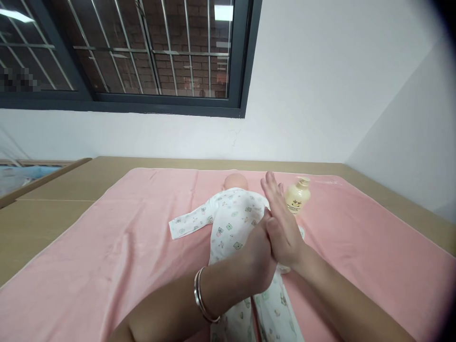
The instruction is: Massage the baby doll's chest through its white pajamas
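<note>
Rubbing my palms together above the doll (231, 223), I seem to be spreading or warming something between them, likely lotion from the bottle (298, 194). My right hand (281, 223) is open and flat, fingers straight and pointing away toward the wall, holding nothing. My left hand (258, 259) presses against its palm from the left, fingers curled round its edge, a bangle (203, 297) on the wrist. The doll lies in a printed sleepsuit on the pink towel (117, 247), head away from me, the bottle upright just beside its shoulder. Next, I judge, both palms must part and settle gently on the doll's body.
</note>
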A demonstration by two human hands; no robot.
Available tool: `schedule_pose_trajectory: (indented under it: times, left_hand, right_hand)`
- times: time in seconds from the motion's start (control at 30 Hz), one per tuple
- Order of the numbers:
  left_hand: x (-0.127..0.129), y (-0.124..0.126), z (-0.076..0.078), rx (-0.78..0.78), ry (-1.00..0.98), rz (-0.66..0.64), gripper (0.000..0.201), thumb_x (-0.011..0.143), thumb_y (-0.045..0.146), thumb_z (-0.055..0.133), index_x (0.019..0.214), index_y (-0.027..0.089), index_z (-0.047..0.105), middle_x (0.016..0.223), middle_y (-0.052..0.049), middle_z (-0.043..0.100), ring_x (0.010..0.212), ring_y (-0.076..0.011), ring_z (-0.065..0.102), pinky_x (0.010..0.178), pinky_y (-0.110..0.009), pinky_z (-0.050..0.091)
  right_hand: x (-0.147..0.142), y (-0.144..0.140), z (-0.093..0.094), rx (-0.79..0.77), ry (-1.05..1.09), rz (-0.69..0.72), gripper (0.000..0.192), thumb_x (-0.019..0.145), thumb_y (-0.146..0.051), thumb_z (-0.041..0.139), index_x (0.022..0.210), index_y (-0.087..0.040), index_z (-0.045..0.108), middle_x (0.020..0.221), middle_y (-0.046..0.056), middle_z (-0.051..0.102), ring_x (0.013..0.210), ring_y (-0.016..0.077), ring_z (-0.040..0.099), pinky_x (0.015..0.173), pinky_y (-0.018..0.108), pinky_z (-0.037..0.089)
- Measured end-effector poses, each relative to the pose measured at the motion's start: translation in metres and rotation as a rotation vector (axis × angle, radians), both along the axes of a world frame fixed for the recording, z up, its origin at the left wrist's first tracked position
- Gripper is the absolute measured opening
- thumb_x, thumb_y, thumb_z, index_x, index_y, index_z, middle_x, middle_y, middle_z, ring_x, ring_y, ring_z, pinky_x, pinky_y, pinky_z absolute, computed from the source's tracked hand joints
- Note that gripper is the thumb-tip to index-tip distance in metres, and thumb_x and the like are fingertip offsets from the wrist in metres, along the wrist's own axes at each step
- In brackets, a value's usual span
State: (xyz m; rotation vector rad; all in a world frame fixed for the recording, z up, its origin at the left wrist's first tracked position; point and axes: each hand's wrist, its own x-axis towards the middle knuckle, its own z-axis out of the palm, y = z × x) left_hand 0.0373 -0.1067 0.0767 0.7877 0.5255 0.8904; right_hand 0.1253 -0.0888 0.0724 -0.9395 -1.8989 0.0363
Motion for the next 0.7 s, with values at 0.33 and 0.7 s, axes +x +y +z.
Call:
schedule_pose_trajectory:
  times: [0.33,0.7]
  left_hand:
    - [-0.043,0.009,0.049,0.12,-0.061,0.115,0.066,0.091,0.066,0.02,0.14,0.027,0.042,0.145,-0.004,0.046,0.142,-0.0253,0.03,0.118,-0.047,0.022]
    - [-0.034,0.012,0.038,0.236,-0.062,-0.022,0.062,0.094,0.06,0.021,0.14,0.025,0.041,0.139,-0.007,0.054,0.141,-0.0262,0.032,0.118,-0.05,0.019]
  right_hand:
    - [-0.027,-0.016,-0.016,0.131,-0.203,0.073,0.072,0.097,-0.055,0.012,0.151,-0.014,-0.013,0.159,0.007,-0.017,0.144,0.0363,-0.01,0.114,0.065,0.0]
    - [-0.033,-0.064,0.0,0.188,-0.319,0.201,0.076,0.097,-0.054,0.019,0.151,-0.009,-0.011,0.158,0.012,-0.017,0.144,0.0345,-0.007,0.116,0.056,0.012]
